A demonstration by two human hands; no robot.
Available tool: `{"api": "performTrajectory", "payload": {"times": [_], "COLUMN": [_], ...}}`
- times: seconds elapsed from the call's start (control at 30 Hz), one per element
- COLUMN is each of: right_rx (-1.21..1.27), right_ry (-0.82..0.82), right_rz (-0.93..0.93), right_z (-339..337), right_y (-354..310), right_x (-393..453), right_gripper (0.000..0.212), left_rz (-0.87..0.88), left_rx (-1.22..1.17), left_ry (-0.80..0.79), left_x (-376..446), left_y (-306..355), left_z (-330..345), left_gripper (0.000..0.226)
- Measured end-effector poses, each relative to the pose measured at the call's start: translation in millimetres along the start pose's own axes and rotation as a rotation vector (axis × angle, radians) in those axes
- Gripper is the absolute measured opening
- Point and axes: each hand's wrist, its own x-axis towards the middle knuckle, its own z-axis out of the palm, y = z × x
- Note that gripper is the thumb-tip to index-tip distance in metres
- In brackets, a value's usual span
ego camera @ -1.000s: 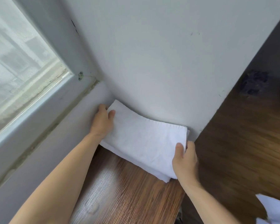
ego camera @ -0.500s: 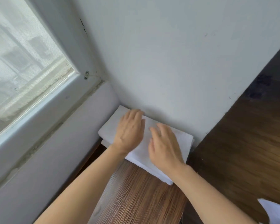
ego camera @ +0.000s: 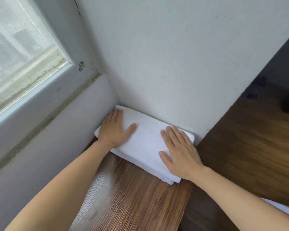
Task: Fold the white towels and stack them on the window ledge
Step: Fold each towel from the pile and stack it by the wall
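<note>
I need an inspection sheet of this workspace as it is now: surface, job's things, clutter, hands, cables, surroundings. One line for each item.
Surface: wooden ledge, wood grain, in the corner under the window.
Job's things: folded white towels stacked in the corner against the wall; another white cloth at lower right, partly hidden.
Clutter: nothing seen on the ledge.
Hands: left hand and right hand lie flat on the top towel, fingers straight.
Cables: nothing seen.
Surroundings: window at left, white wall, dark wood floor.

Home: window (ego camera: 20,52), wood-grain ledge (ego camera: 132,197)
</note>
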Motion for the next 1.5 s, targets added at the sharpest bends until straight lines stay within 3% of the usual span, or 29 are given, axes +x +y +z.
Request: {"api": "performTrajectory", "payload": {"times": [0.1, 0.23, 0.43, 0.67, 0.8, 0.93, 1.13, 1.3, 1.5], "right_rx": [-0.052, -0.044, -0.001, -0.172, -0.185, -0.108, 0.072, 0.152, 0.234], "right_ry": [-0.050, -0.044, -0.033, -0.102, -0.096, -0.010, 0.059, 0.007, -0.021], "right_rz": [-0.005, 0.028, -0.019, 0.087, 0.160, -0.053, -0.355, -0.662, -1.032], "right_z": [-3.8, -18.6, -6.8, 1.1, -44.5, -97.2, -142.4, -152.1, -145.0], "right_y": [11.6, -7.7, -41.5, -16.9, -59.8, -157.2, -318.5, -430.3, -533.0], "right_x": [-20.6, -18.0, 29.8, -10.8, -26.7, -26.9, -54.6, -100.3, -167.1], "right_gripper": [0.079, 0.081, 0.078, 0.079, 0.074, 0.063, 0.042, 0.055, 0.026], "left_rz": [-0.005, 0.125, 0.214, -0.031, -0.122, -0.163, -0.414, -0.748, -1.187], "left_rx": [0.010, 0.081, 0.018, 0.058, 0.118, 0.058, 0.041, 0.088, 0.000], "left_ry": [-0.045, 0.084, 0.064, 0.022, 0.075, 0.284, 0.558, 0.552, 0.529], "left_x": [-1.2, -19.5, -34.2, -45.7, -110.6, -197.3, -346.6, -485.0, -632.5], "left_y": [-3.0, 19.5, 33.8, 14.8, 15.2, -3.3, -61.4, -106.9, -139.0], "left_z": [-10.7, -13.2, 18.4, 0.2, -29.8, -66.3, -114.2, -128.8, -119.9], "left_gripper": [0.100, 0.083, 0.088, 0.084, 0.081, 0.070, 0.041, 0.038, 0.040]}}
